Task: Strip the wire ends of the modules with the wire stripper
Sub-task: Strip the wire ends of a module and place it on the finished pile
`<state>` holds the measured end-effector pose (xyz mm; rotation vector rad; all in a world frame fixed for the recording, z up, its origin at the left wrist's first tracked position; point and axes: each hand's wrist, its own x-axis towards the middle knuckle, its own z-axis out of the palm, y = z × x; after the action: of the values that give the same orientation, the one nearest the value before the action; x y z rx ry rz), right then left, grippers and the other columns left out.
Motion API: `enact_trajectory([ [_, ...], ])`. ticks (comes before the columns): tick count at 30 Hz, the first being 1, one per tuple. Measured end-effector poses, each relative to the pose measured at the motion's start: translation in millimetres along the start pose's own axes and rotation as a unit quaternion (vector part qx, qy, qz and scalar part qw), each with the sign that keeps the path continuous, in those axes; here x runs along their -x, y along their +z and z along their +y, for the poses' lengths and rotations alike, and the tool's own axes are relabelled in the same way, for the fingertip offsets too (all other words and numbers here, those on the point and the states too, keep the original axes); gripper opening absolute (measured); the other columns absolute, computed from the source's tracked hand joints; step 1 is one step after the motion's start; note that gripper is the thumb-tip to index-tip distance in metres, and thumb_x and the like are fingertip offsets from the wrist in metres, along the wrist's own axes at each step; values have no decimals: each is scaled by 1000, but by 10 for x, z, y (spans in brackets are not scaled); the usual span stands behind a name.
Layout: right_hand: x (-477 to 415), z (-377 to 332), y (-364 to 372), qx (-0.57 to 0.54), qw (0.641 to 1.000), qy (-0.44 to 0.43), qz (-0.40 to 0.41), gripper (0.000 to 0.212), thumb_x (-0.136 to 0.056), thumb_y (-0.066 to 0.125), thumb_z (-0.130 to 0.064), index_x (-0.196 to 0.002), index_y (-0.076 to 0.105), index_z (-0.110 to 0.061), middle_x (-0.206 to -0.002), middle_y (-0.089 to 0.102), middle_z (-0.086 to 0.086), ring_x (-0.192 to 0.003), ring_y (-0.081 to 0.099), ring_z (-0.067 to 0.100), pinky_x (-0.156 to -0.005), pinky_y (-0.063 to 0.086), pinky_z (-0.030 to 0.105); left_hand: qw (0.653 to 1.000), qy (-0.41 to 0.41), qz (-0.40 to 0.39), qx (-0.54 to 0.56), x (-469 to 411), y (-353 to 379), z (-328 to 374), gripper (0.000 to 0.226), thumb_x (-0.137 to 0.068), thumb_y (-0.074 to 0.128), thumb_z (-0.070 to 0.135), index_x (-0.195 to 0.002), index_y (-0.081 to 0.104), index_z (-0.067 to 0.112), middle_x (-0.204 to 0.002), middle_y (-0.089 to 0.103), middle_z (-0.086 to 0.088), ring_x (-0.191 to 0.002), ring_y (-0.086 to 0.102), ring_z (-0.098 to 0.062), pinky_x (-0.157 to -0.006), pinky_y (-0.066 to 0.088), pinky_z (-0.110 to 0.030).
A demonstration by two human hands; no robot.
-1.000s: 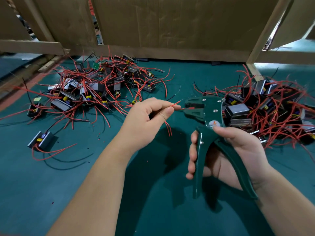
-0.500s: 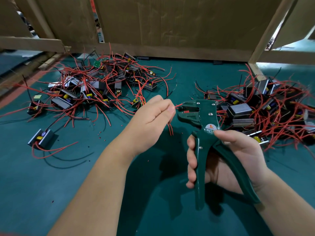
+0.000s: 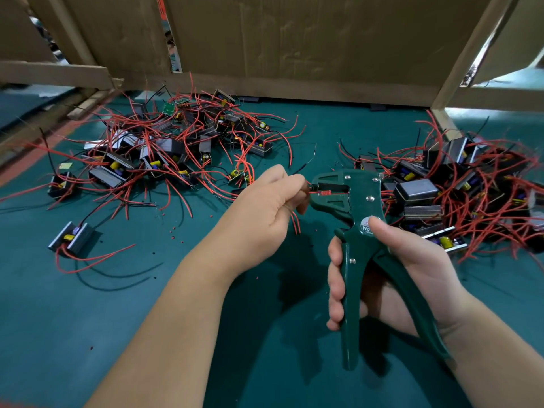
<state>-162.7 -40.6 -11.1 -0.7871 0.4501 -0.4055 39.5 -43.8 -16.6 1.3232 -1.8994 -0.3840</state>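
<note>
- Wire stripper (image 3: pixel 353 231) stands upright in the right hand (image 3: pixel 412 278), whose fingers curl round its spread handles; squeezing them looks like the next move.
- Left hand (image 3: pixel 265 207) pinches a red wire (image 3: pixel 309 187), its end seated in the stripper's mouth, just right of the fingertips (image 3: pixel 298 184).
- More modules (image 3: pixel 153 160) lie heaped farther off, left and right.

round label (image 3: pixel 364 228) on the wire stripper (image 3: pixel 350 260) reads "w0", the rest covered
</note>
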Motion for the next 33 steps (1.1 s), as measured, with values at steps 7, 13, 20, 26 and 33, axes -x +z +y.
enact_trajectory([
  [7, -8, 13, 21, 35, 999, -4, 25, 54, -67, 74, -59, -81, 64, -8, -69, 59, 19, -61, 62, 34, -64, 53, 46, 1000, -2, 4, -10, -9, -7, 12, 22, -95, 43, 7, -82, 56, 18, -78, 39, 6, -72, 43, -6, -65, 36, -23],
  [13, -19, 39, 74, 52, 995, -13, 89, 50, -73, 59, -59, -71, 61, -10, -62, 55, 18, -52, 57, 31, -57, 52, 43, 1000, -7, 1, -30, -16, -7, 29, 21, -95, 41, 17, -80, 55, 13, -77, 38, 2, -70, 40, -14, -65, 37, -30],
  [20, -43, 117, 121, 76, 977, -32, 198, 53, -68, 66, -63, -63, 55, -11, -54, 46, 17, -40, 47, 27, -47, 47, 36, 988, -134, 0, 75, -26, 58, 10, 36, -101, 32, 39, -106, 59, 15, -83, 44, 11, -80, 45, 2, -75, 35, -12],
  [26, -131, 109, 128, -44, 981, -97, 162, 51, -65, 60, -57, -72, 63, -7, -77, 60, 24, -55, 60, 35, -57, 54, 47, 861, -328, 66, 384, -163, 45, 174, 75, -81, 1, 71, -111, 57, 33, -87, 44, -2, -75, 43, -14, -68, 39, -28],
  [33, -138, 168, 169, 42, 995, -57, 63, 67, -61, 74, -60, -105, 72, -9, -81, 62, 24, -67, 64, 37, -71, 54, 55, 773, -272, 37, 572, -147, 51, 278, 91, -78, -3, 77, -140, 40, 25, -126, 55, -14, -108, 55, -30, -85, 43, -45],
])
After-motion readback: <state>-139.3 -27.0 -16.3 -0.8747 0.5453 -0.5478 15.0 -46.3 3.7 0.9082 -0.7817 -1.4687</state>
